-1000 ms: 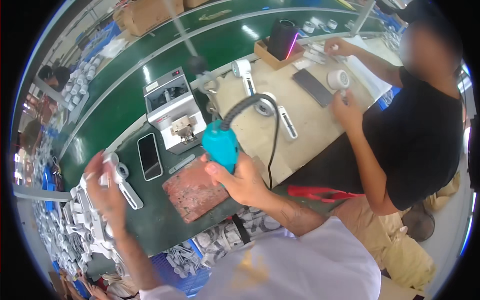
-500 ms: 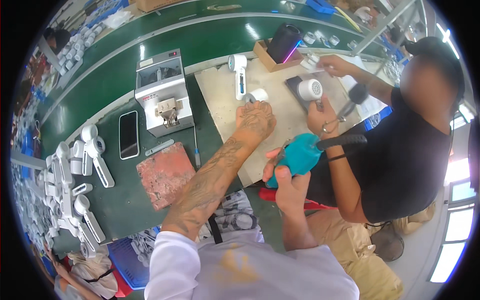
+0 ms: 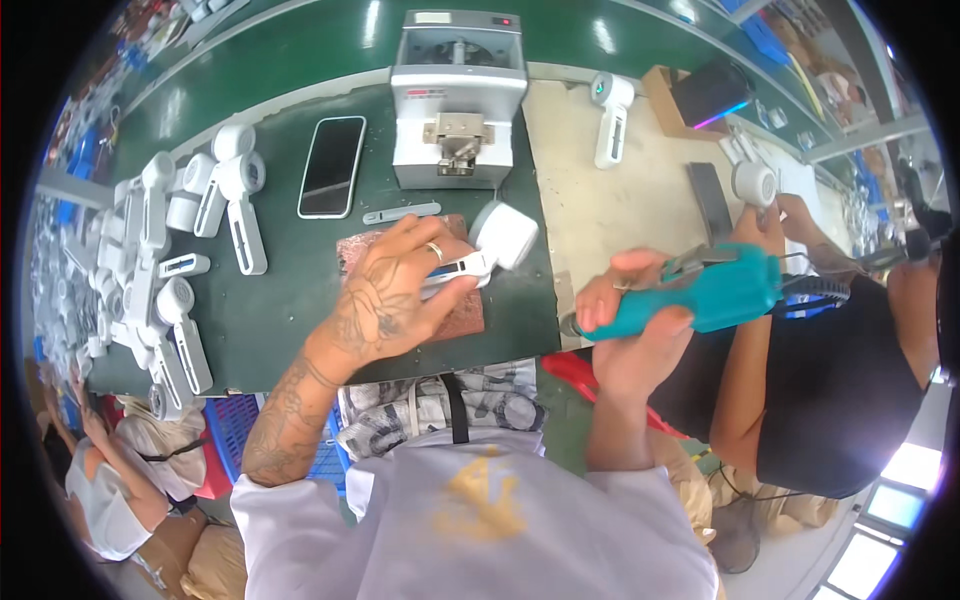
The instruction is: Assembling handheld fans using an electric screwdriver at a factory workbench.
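Note:
My left hand (image 3: 390,290) is closed round the handle of a white handheld fan (image 3: 505,236). The fan lies sideways over a worn red pad (image 3: 462,322), its round head pointing right and a dark slot in the handle facing up. In my right hand (image 3: 645,345) is a teal electric screwdriver (image 3: 705,292), held level with its front end toward the left, apart from the fan. A grey screw feeder (image 3: 455,105) stands just beyond the pad, and a small grey strip (image 3: 400,213) lies between them.
Many white fans (image 3: 150,285) are piled at the left, near a phone (image 3: 332,168). Another fan (image 3: 612,122) lies beyond the beige board (image 3: 570,190). A black speaker (image 3: 713,92) sits in a cardboard box. At right, a co-worker's hand (image 3: 768,232) holds a fan.
My left hand has come back from the far board to the red pad, bringing a fan. The screwdriver has turned level. The whole view has shifted, so the bench things appear further right.

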